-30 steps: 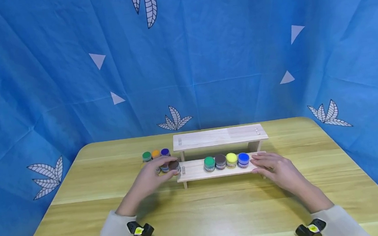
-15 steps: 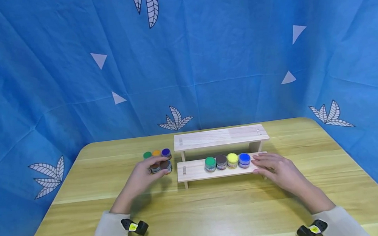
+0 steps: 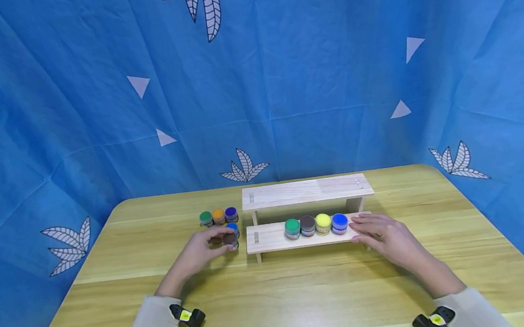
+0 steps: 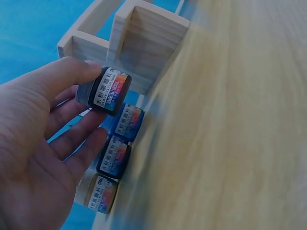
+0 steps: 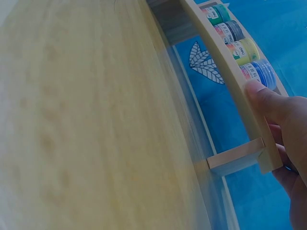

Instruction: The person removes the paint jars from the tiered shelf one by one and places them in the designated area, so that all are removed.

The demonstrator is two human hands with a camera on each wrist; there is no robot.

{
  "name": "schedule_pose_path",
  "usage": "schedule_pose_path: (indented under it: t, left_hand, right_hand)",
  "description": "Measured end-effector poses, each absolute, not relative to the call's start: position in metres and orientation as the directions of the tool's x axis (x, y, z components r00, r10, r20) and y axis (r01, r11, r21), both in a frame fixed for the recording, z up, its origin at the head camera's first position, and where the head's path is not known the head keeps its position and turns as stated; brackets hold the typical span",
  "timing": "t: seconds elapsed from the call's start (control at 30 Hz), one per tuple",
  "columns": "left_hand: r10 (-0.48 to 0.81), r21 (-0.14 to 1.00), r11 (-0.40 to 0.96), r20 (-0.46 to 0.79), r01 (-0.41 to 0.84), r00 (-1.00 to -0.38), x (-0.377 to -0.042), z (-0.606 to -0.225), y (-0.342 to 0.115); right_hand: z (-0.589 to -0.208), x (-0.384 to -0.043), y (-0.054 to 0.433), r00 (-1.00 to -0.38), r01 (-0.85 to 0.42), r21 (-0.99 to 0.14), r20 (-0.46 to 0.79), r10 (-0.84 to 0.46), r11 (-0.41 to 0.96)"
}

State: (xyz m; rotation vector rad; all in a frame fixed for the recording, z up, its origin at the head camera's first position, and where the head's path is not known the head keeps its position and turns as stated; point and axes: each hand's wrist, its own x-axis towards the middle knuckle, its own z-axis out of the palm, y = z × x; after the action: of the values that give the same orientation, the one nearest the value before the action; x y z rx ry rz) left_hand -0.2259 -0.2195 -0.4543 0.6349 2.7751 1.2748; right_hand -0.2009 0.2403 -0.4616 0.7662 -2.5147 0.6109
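Note:
My left hand (image 3: pixel 202 249) pinches a dark brown paint jar (image 4: pixel 104 90) between thumb and fingers, left of the wooden two-tier rack (image 3: pixel 274 237). In the left wrist view the jar is tilted, above a row of jars: a blue jar (image 4: pixel 128 122), a dark jar (image 4: pixel 114 156) and a yellowish jar (image 4: pixel 99 193). My right hand (image 3: pixel 384 233) holds the right end of the rack's lower shelf (image 5: pixel 238 98), its thumb at the front edge beside a blue-lidded jar (image 3: pixel 340 224). Left of that jar stand a yellow jar (image 3: pixel 323 224), a dark brown one (image 3: pixel 307 225) and a green one (image 3: pixel 292 228).
On the table (image 3: pixel 298 297), beyond my left hand, stand a green-lidded jar (image 3: pixel 205 218), an orange one (image 3: pixel 218 216) and a dark blue one (image 3: pixel 231 214). The upper shelf (image 3: pixel 307 190) rises behind the lower one. A blue curtain (image 3: pixel 282 77) hangs behind the table.
My left hand has moved the dark brown jar left, away from the rack's left end, then slightly down toward the front of the table jars. My right hand has stayed at the shelf.

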Motion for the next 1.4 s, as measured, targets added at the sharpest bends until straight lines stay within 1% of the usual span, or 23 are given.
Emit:
schedule_pose_path:
  t: [0.23,0.63,1.13,1.4]
  left_hand:
    - [0.383,0.726,0.602,0.105,0.334,-0.918,-0.226,-0.46,-0.22]
    - [0.429,0.751,0.584,0.036,0.308,-0.902,-0.226,-0.465,-0.22]
    - [0.459,0.766,0.555,0.044,0.325,-0.887,-0.229,-0.468,-0.221]
    - [0.466,0.769,0.548,0.045,0.329,-0.883,-0.228,-0.467,-0.222]
  right_hand:
    - [-0.462,-0.201,0.24,-0.745,-0.606,-0.28,0.527,-0.409,0.744]
    - [-0.461,-0.2,0.24,-0.742,-0.606,-0.275,0.533,-0.407,0.746]
    - [-0.462,-0.201,0.241,-0.73,-0.619,-0.269,0.544,-0.414,0.738]
    - [-0.462,-0.202,0.242,-0.738,-0.615,-0.279,0.535,-0.412,0.738]
